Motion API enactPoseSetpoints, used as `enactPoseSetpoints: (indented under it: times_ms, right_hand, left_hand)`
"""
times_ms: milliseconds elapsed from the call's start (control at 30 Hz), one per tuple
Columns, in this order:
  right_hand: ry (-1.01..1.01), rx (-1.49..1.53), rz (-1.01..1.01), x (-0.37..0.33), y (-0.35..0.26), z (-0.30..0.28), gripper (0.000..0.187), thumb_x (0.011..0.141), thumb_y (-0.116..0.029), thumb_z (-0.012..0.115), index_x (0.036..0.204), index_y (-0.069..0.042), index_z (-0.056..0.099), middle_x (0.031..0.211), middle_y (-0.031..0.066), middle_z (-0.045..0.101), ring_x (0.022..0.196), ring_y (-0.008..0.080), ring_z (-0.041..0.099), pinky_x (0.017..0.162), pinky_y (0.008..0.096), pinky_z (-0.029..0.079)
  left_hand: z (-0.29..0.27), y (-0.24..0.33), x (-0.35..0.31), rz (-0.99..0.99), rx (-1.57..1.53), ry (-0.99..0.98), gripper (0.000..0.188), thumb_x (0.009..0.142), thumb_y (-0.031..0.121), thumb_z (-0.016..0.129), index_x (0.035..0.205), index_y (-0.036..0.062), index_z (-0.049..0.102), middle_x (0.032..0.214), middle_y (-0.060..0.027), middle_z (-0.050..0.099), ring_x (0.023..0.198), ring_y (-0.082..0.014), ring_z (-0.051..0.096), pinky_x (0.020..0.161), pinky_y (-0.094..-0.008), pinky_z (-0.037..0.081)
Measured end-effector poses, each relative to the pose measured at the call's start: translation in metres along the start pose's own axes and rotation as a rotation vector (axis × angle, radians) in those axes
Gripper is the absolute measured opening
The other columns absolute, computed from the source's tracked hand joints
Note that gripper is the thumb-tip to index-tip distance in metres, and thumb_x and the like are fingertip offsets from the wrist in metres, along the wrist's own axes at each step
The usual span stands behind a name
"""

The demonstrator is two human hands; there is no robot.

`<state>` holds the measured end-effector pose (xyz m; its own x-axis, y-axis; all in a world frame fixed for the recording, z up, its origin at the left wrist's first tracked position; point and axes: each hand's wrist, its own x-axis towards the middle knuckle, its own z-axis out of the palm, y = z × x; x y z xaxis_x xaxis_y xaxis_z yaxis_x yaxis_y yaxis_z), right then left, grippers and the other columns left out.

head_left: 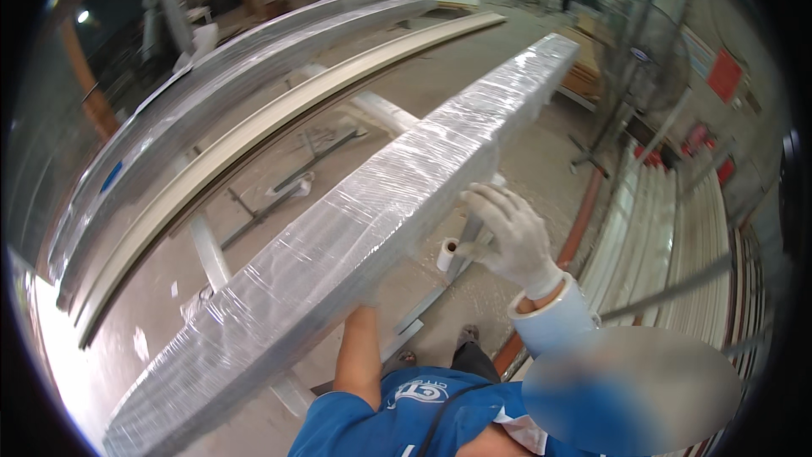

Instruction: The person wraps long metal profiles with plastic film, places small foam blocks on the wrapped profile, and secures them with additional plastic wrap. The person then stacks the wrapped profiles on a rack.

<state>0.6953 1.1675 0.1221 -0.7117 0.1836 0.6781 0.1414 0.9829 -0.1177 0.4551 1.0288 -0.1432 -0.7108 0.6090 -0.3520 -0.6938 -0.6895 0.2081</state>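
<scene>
A long bundle (372, 195) wrapped in shiny clear stretch film runs diagonally from the near left to the far right. My right hand (512, 237), in a whitish glove, is beside its right side. The fingers are bent a little, with the thumb apart, and I see nothing between them. Around my right forearm sits a pale, smooth cylinder (554, 317); whether it is a film roll or a sleeve I cannot tell. My left forearm (359, 355) reaches to the bundle's near side, and the bundle hides the left hand.
Film-wrapped lengths (279, 30) and a cream profile (296, 93) lie to the left on supports (207, 250). Under the bundle is a small white roll (447, 256). Pale strips (630, 237) are stacked at right, near a standing fan (647, 59). A blurred oval covers the lower right.
</scene>
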Motion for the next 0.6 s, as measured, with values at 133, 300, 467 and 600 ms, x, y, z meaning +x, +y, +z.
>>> enactPoseSetpoints:
  times_ms: [133, 300, 467, 600]
  right_hand:
    - [-0.108, 0.058, -0.280, 0.034, 0.031, 0.066, 0.080, 0.086, -0.072, 0.061, 0.142, -0.014, 0.059, 0.145, 0.0127, 0.059, 0.139, 0.0356, 0.051, 0.119, 0.0496, 0.037]
    - [-0.151, 0.266, -0.433, 0.061, 0.045, 0.113, 0.079, 0.082, -0.072, 0.065, 0.139, -0.017, 0.062, 0.142, 0.0140, 0.061, 0.133, 0.0396, 0.056, 0.114, 0.0544, 0.040]
    - [-0.099, 0.308, -0.433, 0.079, 0.045, 0.124, 0.074, 0.079, -0.073, 0.068, 0.123, -0.014, 0.070, 0.127, 0.0119, 0.068, 0.115, 0.0377, 0.066, 0.095, 0.0499, 0.053]
    - [-0.120, 0.316, -0.422, 0.089, 0.045, 0.126, 0.074, 0.080, -0.074, 0.066, 0.119, -0.013, 0.069, 0.121, 0.0102, 0.069, 0.112, 0.0344, 0.067, 0.092, 0.0451, 0.055]
  left_hand:
    - [-0.012, 0.022, -0.002, 0.248, 0.095, 0.066, 0.050, 0.103, 0.048, 0.054, 0.138, 0.0120, 0.052, 0.132, -0.0125, 0.057, 0.126, -0.0351, 0.052, 0.110, -0.0551, 0.043]
    - [-0.024, 0.041, -0.014, 0.672, 0.961, 0.262, 0.054, 0.102, 0.050, 0.053, 0.141, 0.0130, 0.049, 0.137, -0.0125, 0.053, 0.130, -0.0351, 0.049, 0.112, -0.0550, 0.039]
    - [-0.042, 0.036, -0.021, 0.935, 2.734, 0.886, 0.058, 0.101, 0.052, 0.053, 0.145, 0.0140, 0.046, 0.143, -0.0124, 0.049, 0.134, -0.0350, 0.045, 0.115, -0.0548, 0.036]
    - [-0.051, 0.032, -0.014, 1.036, 2.775, 0.945, 0.062, 0.101, 0.053, 0.052, 0.148, 0.0148, 0.044, 0.147, -0.0124, 0.047, 0.138, -0.0350, 0.042, 0.117, -0.0547, 0.034]
